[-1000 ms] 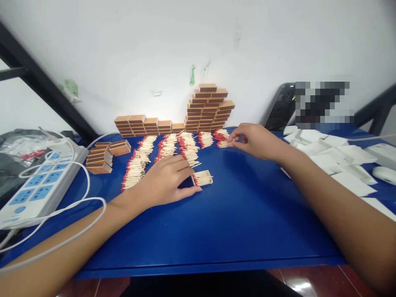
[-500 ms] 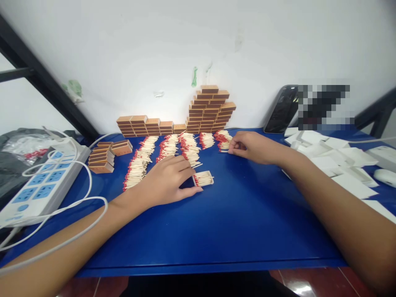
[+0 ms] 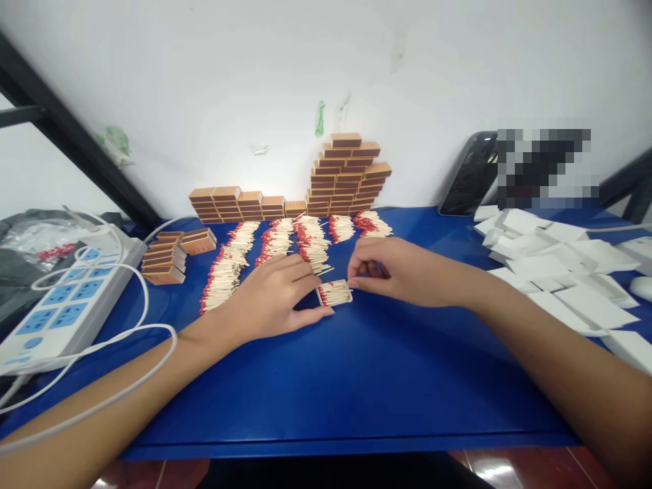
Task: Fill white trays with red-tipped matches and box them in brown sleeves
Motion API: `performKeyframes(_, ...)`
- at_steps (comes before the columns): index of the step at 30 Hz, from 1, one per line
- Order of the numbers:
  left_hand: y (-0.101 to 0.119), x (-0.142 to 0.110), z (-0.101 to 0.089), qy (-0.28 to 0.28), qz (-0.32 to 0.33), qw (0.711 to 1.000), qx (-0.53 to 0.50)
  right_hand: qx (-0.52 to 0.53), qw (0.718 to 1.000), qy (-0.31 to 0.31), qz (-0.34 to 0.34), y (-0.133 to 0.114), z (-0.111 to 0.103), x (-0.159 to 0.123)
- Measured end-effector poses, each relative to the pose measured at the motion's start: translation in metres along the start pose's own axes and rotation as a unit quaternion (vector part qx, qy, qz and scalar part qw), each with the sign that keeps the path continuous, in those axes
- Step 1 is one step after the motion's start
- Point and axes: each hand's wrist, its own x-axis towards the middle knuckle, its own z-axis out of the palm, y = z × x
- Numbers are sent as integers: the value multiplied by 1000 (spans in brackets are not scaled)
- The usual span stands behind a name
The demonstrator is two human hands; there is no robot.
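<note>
A small white matchbox tray [image 3: 349,299] lies on the blue table, partly filled with red-headed matches [image 3: 333,294]. My left hand [image 3: 282,292] rests at its left end, thumb below and fingers above, gripping that end. At the tray's right end my right hand [image 3: 390,272] is closed in a pinch, fingertips beside the rim; a match seems to be between them, mostly hidden. Behind the hands lie rows of loose matches, among them a long left row [image 3: 227,268], a middle row [image 3: 313,241] and a short right pile [image 3: 374,224].
Brown matchboxes [image 3: 336,183] are stacked along the wall, with more boxes [image 3: 166,258] at the left. A white power strip [image 3: 76,305] and its cables edge the left side. White empty trays [image 3: 555,261] heap at the right, near a leaning black phone [image 3: 468,175].
My right hand has moved from the right match pile, left and towards me, to the tray's right end. My left hand has stayed at the tray.
</note>
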Motion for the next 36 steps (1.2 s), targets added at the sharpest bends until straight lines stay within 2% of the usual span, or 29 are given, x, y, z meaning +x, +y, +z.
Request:
performKeyframes(5,-1,0,0,0,-3,1000,-12,2,1000,17,-19,-5,10,1)
performKeyframes(8,-1,0,0,-2,-5,1000,-10,8,999,30,-27,-4,6,2)
performKeyframes(11,-1,0,1,2,-3,1000,-5,-13,996,85,-8,6,-6,3)
performKeyframes(15,-1,0,1,6,2,1000,-4,-99,978,176,41,33,-24,6)
performKeyframes(19,-2,0,1,10,11,1000,-4,-127,977,148,83,58,-30,9)
performKeyframes(24,-1,-1,2,16,15,1000,-1,-122,983,108,88,69,-25,13)
performKeyframes(31,-2,-2,3,12,8,1000,-7,-128,983,82,107,69,-20,13)
performKeyframes(36,-2,-2,3,11,7,1000,-5,-141,985,62,75,52,-18,9)
